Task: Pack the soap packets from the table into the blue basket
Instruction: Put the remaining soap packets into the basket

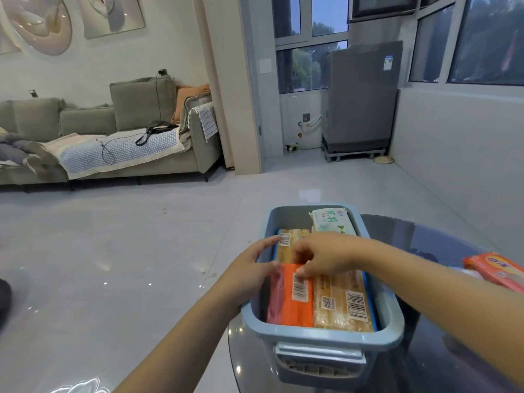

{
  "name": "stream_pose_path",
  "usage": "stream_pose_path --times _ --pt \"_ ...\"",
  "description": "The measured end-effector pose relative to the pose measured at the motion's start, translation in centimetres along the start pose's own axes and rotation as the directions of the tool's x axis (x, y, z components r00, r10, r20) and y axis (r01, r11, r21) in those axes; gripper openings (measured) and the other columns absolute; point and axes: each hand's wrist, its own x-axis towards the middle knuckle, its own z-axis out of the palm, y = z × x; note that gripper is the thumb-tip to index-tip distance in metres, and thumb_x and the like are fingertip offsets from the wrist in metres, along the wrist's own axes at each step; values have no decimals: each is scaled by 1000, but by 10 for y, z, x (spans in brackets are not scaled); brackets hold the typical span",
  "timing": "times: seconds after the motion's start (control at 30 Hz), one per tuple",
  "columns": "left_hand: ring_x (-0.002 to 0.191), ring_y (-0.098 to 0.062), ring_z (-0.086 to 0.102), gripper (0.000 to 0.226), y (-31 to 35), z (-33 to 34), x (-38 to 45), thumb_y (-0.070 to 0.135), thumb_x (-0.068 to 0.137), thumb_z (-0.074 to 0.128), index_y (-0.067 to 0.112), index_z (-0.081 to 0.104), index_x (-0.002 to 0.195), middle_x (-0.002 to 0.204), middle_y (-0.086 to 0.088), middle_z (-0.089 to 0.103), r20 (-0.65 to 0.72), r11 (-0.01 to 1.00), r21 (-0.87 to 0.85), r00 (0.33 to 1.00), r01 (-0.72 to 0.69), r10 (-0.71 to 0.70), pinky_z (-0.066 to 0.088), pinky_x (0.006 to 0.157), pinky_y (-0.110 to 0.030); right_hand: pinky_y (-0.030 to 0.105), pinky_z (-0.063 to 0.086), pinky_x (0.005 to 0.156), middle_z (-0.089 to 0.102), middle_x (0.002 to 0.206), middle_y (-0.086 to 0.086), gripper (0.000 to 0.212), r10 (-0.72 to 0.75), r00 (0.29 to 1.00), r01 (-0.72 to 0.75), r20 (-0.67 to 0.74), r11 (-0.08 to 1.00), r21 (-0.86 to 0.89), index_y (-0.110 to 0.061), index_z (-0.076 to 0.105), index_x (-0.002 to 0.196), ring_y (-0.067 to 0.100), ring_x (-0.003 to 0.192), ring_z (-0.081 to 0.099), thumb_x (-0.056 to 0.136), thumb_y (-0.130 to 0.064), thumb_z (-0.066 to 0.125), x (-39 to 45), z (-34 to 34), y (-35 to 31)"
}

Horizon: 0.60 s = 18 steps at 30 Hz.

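Note:
The blue basket [326, 337] stands on a dark glass table [442, 364]. Inside lie an orange soap packet [295, 304], a yellow packet [343, 304] beside it, another yellow packet [289, 242] behind, and a white-green packet [331, 219] at the far end. My right hand [320, 255] reaches over the basket and pinches the far end of the orange packet. My left hand [249, 270] sits at the basket's left rim, fingers straight, touching the far yellow packet and the orange packet's end. One more orange packet [494, 269] lies on the table at the right.
The table edge falls away to a shiny tiled floor [113, 251] on the left. A grey sofa [113, 131] stands far back left, and a covered grey appliance [360, 100] stands by the windows. A white wall closes the right side.

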Motion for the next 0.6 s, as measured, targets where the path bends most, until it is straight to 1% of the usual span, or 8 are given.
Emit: stream_pose_path --times 0.03,0.07,0.17,0.23,0.3,0.4,0.53,0.6 --pt "108 -2 49 49 0 0 0 12 90 57 39 47 129 140 6 43 3 1000 11 1000 19 -19 50 72 -8 27 48 83 67 104 -3 17 -3 1000 2 -31 999 -34 -25 63 101 11 93 60 86 -33 58 1 5 1" --pt "105 -1 46 52 1 0 0 12 90 58 39 46 132 141 6 43 0 999 37 1000 31 -31 47 66 -5 27 49 83 68 103 -3 20 0 999 -3 -54 999 -54 -23 65 102 11 91 61 86 -33 58 2 9 1" --pt "118 -6 38 60 2 0 1 10 88 60 40 42 136 146 6 39 -17 994 100 999 46 -44 38 84 -17 34 46 91 69 102 -4 27 18 998 -28 -63 987 -160 -25 70 106 13 97 58 87 -37 55 4 17 -1" --pt "121 -7 37 63 3 0 0 7 87 61 40 42 136 147 5 39 -23 993 106 999 44 -41 35 88 -23 36 41 95 68 105 -4 29 27 997 -41 -73 980 -197 -27 70 108 15 104 51 88 -39 52 5 20 -1" --pt "115 -4 36 64 5 0 -1 6 86 62 38 42 137 147 4 40 -27 993 113 999 37 -35 35 89 -23 31 42 92 67 109 -4 29 9 997 -18 -72 992 -128 -28 67 113 14 105 53 90 -36 50 4 19 2" --pt "114 -2 37 59 8 2 -4 11 87 62 35 43 137 147 3 41 -51 994 103 999 23 -18 35 88 -20 12 40 73 64 118 -8 32 -28 989 49 -143 988 145 -28 62 121 3 95 55 90 -30 52 -4 16 8" --pt "117 -4 42 47 12 5 -14 23 91 56 30 46 137 145 3 44 -146 989 149 989 10 12 37 84 -17 12 39 75 61 117 -16 30 -34 949 128 -313 950 285 -36 62 117 -5 93 52 88 -34 56 -25 18 18" --pt "126 -8 42 42 14 6 -20 26 92 55 30 49 134 147 3 42 -189 978 208 981 -9 49 37 91 -21 7 36 71 57 107 -24 26 -45 919 179 -392 934 311 -38 63 113 -13 87 50 88 -33 56 -38 20 22"
